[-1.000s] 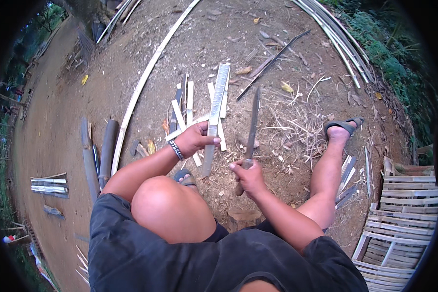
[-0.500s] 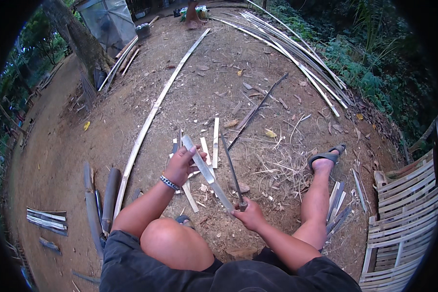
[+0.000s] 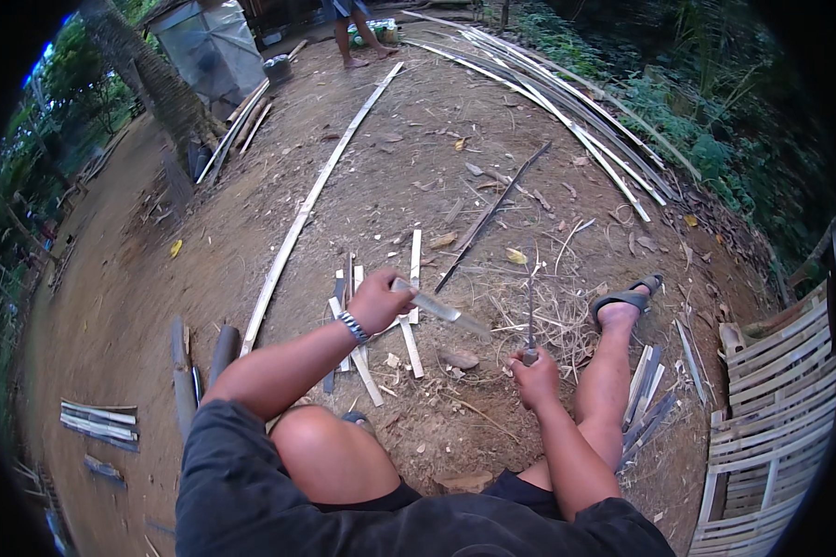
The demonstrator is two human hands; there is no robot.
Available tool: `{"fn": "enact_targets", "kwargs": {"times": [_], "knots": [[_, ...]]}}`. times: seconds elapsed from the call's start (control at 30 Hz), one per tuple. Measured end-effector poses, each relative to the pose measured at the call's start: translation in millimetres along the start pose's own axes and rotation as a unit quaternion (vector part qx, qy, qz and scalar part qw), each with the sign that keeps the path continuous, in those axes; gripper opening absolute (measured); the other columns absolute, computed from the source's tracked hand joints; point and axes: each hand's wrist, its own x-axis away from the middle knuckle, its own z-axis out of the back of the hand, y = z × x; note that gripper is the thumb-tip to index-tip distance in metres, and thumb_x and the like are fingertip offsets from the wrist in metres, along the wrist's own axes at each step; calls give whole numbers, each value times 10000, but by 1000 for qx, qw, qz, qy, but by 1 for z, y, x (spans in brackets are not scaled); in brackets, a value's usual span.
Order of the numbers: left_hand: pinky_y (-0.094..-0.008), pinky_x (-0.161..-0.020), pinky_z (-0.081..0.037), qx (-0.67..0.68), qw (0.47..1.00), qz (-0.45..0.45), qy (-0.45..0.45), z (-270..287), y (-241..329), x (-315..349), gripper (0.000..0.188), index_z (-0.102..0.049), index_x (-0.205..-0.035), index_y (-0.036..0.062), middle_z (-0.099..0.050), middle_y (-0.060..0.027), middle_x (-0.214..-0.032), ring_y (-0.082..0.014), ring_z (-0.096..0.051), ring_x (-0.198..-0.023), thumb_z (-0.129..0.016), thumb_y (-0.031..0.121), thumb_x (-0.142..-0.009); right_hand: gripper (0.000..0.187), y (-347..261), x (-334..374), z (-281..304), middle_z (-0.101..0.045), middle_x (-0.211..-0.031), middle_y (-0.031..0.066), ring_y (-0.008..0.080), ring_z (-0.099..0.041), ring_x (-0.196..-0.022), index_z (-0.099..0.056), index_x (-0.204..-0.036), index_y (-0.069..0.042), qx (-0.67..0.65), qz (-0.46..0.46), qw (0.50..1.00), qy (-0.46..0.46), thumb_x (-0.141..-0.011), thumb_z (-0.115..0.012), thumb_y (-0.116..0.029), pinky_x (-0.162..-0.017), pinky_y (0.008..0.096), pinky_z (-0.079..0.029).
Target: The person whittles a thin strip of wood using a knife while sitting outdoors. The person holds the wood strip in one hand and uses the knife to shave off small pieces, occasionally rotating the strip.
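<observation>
My left hand (image 3: 381, 302) is closed around one end of a pale split bamboo strip (image 3: 446, 313). The strip slants down to the right, and its far end is blurred. In my right hand (image 3: 536, 379) is the handle of a long thin-bladed knife (image 3: 532, 311), its blade pointing up and away from me. Strip and blade are apart. Below and beyond my left hand, several short bamboo slats (image 3: 411, 345) lie crossed on the dirt. Thin pale shavings (image 3: 553, 320) are heaped just past the knife hand.
A long bamboo strip (image 3: 320, 190) lies ahead on the left; a pile of long strips (image 3: 576, 116) is at the far right. A woven bamboo panel (image 3: 771, 427) stands at right. Slats (image 3: 646, 390) lie beside my right leg. Another person's legs (image 3: 355, 42) are at the back.
My left hand has moved right and lower with the bamboo strip, which is tilted flatter. My right hand has moved right, taking the knife away from the strip. The other person shows more fully.
</observation>
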Motion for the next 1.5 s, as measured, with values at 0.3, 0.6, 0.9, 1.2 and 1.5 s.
{"fn": "enact_targets", "kwargs": {"times": [0.3,0.6,0.9,1.2,1.5], "knots": [[-409,-767,-535,-305,952,10,36,-48,-53,-23,286,-647,-1027,-16,-717,-170,-821,-300,-704,-804,-625,253,-932,249,65,14,-28,-673,-774,87,191,-642,-693,-646,-941,-15,46,-13,999,1,-809,-760,-194,-651,361,-502],[-321,-588,-572,-255,961,51,-90,-14,-59,-46,293,-655,-909,-32,-672,-124,-747,-188,-676,-615,-550,235,-966,337,30,10,-17,-634,-754,77,189,-599,-678,-627,-1045,-29,66,62,995,-50,-818,-751,-245,-655,365,-490],[-424,-603,-535,-318,942,68,-80,-37,-8,-23,414,-599,-859,-61,-647,-194,-678,-300,-673,-591,-472,303,-1008,396,37,9,-35,-674,-844,103,256,-655,-759,-606,-1162,-87,8,-15,998,-68,-852,-727,-300,-711,408,-513],[-325,-545,-550,-279,951,93,-98,-43,-3,-18,352,-560,-966,-34,-582,-61,-690,-174,-656,-580,-474,301,-1029,358,13,16,-72,-678,-864,102,255,-661,-803,-613,-1171,-95,14,22,995,-92,-861,-688,-257,-735,391,-511],[-337,-575,-565,-246,949,160,-118,-46,-32,-17,308,-607,-955,-70,-635,-94,-692,-187,-668,-578,-521,223,-990,343,21,6,-59,-693,-869,110,262,-675,-794,-628,-1139,-66,-46,-36,997,-54,-854,-701,-243,-736,390,-521]]}}
